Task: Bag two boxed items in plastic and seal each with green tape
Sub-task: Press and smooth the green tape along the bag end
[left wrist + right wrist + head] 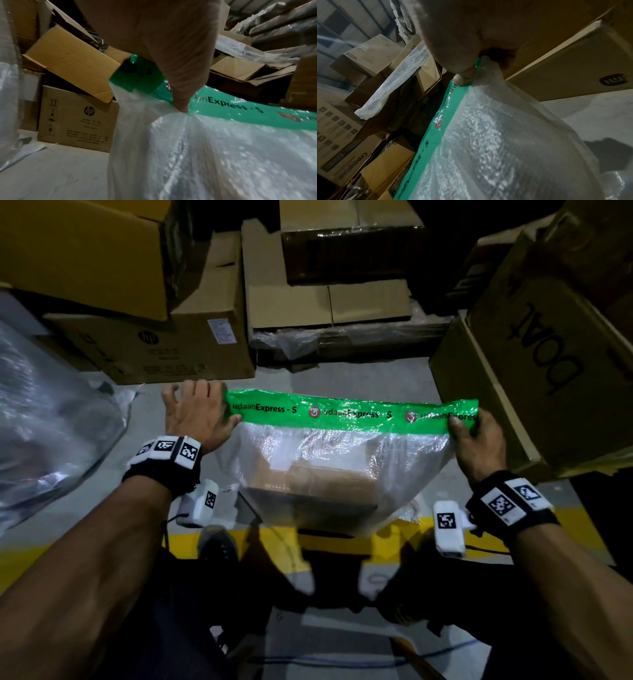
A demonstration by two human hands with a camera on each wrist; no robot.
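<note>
A clear plastic bag (342, 460) hangs between my hands with a brown cardboard box (318, 484) inside it. A strip of green printed tape (349, 413) runs along the bag's whole top edge. My left hand (198, 412) pinches the tape's left end, thumb on the near side (181, 105) and fingers behind. My right hand (469, 433) pinches the right end of the tape (453, 102), thumb in front (464, 79). The bag's bottom hangs over the yellow floor line.
Cardboard boxes crowd the far side: an HP box (161, 350) at left, stacked cartons (329, 302) in the middle, a large boAt carton (534, 364) close to my right hand. A heap of clear plastic (44, 419) lies at left. Grey floor (394, 378) lies under the bag.
</note>
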